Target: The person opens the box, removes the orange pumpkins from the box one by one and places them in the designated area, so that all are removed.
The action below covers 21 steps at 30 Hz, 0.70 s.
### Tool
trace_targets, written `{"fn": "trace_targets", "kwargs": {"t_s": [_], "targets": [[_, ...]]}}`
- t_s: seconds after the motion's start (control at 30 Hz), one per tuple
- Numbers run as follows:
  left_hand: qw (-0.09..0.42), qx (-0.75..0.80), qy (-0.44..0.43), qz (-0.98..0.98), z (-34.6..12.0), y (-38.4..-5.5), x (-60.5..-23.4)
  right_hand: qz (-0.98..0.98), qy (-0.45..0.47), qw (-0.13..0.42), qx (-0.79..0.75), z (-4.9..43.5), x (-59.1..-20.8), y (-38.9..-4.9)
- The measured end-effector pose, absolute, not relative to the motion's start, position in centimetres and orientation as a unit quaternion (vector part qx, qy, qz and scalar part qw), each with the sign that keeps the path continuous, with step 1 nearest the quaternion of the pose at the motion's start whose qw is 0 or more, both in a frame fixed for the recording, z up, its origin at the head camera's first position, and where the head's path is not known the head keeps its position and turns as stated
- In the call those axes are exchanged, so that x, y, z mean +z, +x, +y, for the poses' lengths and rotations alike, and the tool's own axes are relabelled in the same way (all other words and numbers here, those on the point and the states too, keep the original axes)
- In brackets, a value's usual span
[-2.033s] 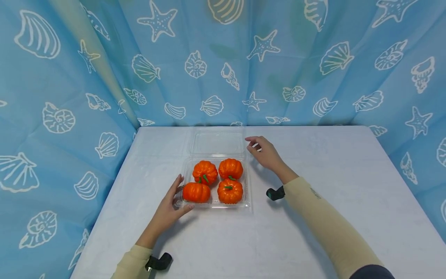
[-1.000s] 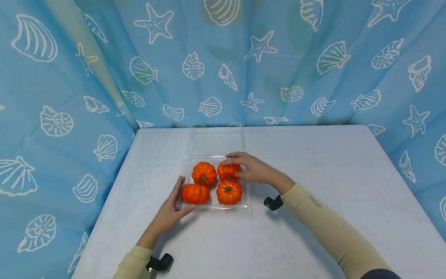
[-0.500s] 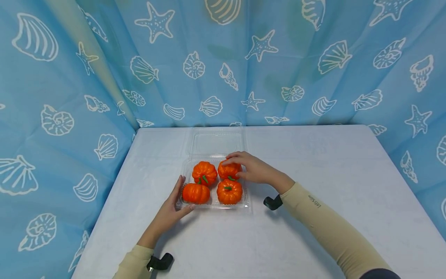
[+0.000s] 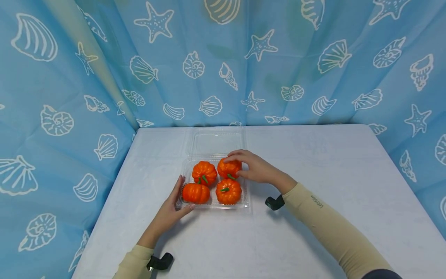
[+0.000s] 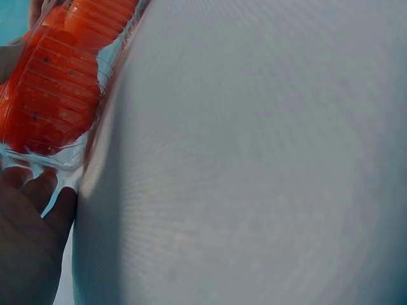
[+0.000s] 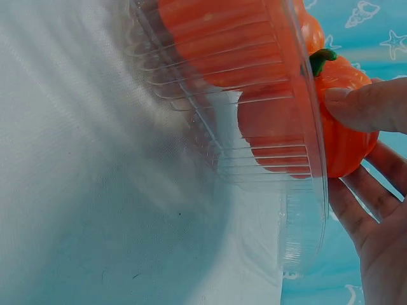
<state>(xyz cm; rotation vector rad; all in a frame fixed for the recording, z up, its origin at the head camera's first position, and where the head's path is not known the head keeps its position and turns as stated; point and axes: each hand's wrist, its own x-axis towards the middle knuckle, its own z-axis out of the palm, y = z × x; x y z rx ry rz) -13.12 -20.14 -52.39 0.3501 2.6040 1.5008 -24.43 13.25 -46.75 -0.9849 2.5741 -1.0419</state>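
Four-lobed view aside, several orange pumpkins sit in a clear plastic clamshell container [image 4: 217,206], whose lid lies folded back. My right hand [image 4: 256,168] grips the far right pumpkin [image 4: 228,168], thumb on the near side and fingers over the far side. In the right wrist view, that pumpkin [image 6: 343,140] with its green stem shows above the container's rim. My left hand [image 4: 167,211] touches the container's near left corner, fingers extended along its left side and thumb at the front rim. Close to the left hand lies the near left pumpkin [image 4: 196,193].
Behind the container's base, the transparent lid [image 4: 216,142] rests on the white-covered table [image 4: 313,155]. The far left pumpkin [image 4: 204,172] and near right pumpkin [image 4: 228,192] are in the container. A blue shell-print curtain [image 4: 223,46] hangs behind the table.
My right hand has come from beside the lid onto the far right pumpkin, which has since risen slightly. The near right pumpkin has shifted a little left. My left hand stays at the corner.
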Motion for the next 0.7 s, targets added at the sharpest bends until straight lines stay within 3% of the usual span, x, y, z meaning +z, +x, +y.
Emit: {"fn": "trace_targets", "kwargs": {"t_s": [0.7], "targets": [[0.055, 0.496, 0.122, 0.858, -20.1, -13.1, -52.2, 0.829, -0.308, 0.066, -0.462, 15.3, -47.2, -24.3]]}}
